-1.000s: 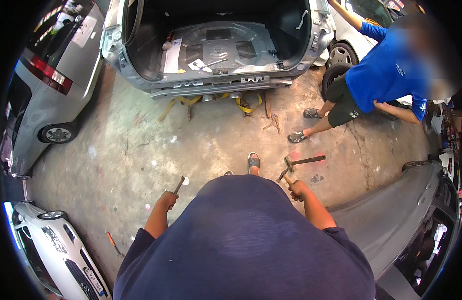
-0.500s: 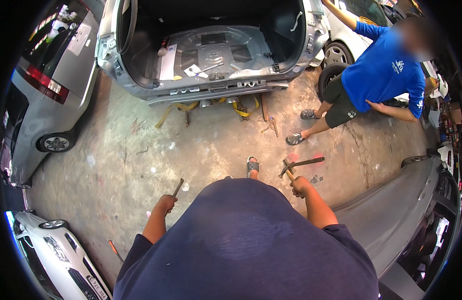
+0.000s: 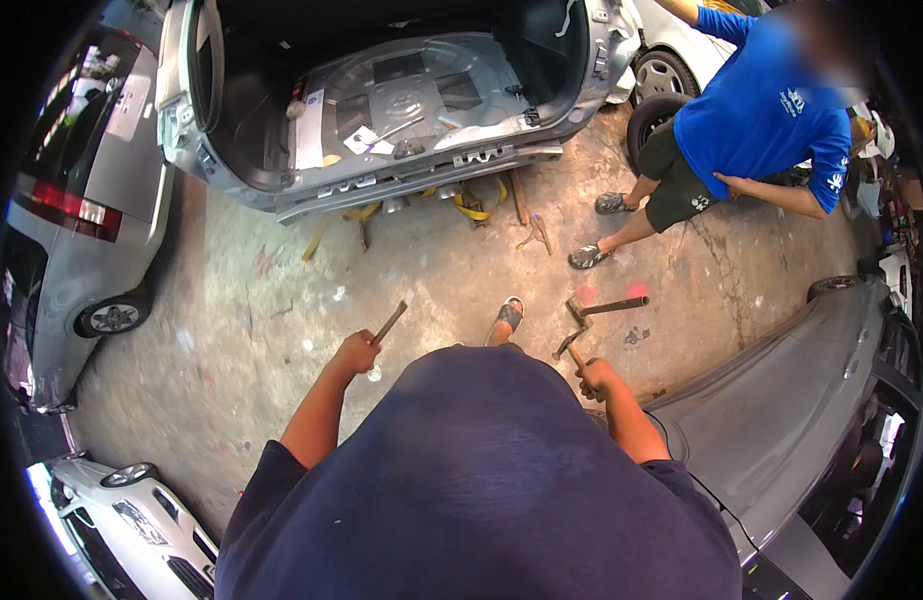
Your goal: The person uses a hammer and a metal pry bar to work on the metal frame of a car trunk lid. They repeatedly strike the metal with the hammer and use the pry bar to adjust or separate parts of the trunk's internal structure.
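A person stood on a stained concrete workshop floor (image 3: 282,300), seen from above, facing the open boot of a stripped silver car (image 3: 382,110). Far left sat a grey car (image 3: 72,210), with a white car (image 3: 122,510) at the lower left. The left hand (image 3: 357,352) was closed in a fist around a flat metal bar (image 3: 389,322), which pointed up and away from the body. A sandalled foot (image 3: 507,315) showed between the two hands. The right hand (image 3: 597,378) was wrapped around the wooden handle of a small hammer (image 3: 570,345), its head aimed forward. Just beyond it a larger hammer (image 3: 604,306) lay on the floor. To the right lay a loose grey body panel (image 3: 782,410), and at the upper right stood another person in a blue shirt (image 3: 757,120). Carrying both tools well probably meant firm grips, points away from the body, and stepping clear of the hammer underfoot.
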Demonstrator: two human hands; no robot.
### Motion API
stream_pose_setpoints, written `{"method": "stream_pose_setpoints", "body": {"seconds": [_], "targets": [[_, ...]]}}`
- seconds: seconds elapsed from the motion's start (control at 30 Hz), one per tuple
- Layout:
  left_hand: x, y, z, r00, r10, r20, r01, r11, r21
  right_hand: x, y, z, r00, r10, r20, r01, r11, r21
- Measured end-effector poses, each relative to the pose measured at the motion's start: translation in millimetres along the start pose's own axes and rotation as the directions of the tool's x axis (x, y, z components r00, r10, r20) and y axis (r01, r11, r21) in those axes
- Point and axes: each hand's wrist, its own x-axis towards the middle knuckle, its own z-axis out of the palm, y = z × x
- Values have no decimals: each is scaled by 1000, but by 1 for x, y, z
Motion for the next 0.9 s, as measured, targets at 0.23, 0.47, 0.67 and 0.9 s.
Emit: {"method": "stream_pose_setpoints", "body": {"seconds": [0.23, 0.47, 0.67, 0.9], "targets": [[56, 109, -19, 986, 156, 63, -166, 959, 231, 9, -8, -18, 997, 26, 76, -40, 981, 191], [69, 196, -74, 976, 216, 7, -204, 910, 362, 81, -25, -10, 959, -162, 234, -22, 777, 629], [107, 249, -154, 946, 301, 118, -307, 722, 619, 119, -68, 39, 982, -11, 186, -143, 595, 791], [172, 325, -200, 953, 78, 293, -291, 508, 811, 137, -84, 116, 961, -189, 202, -221, -89, 971]]}}
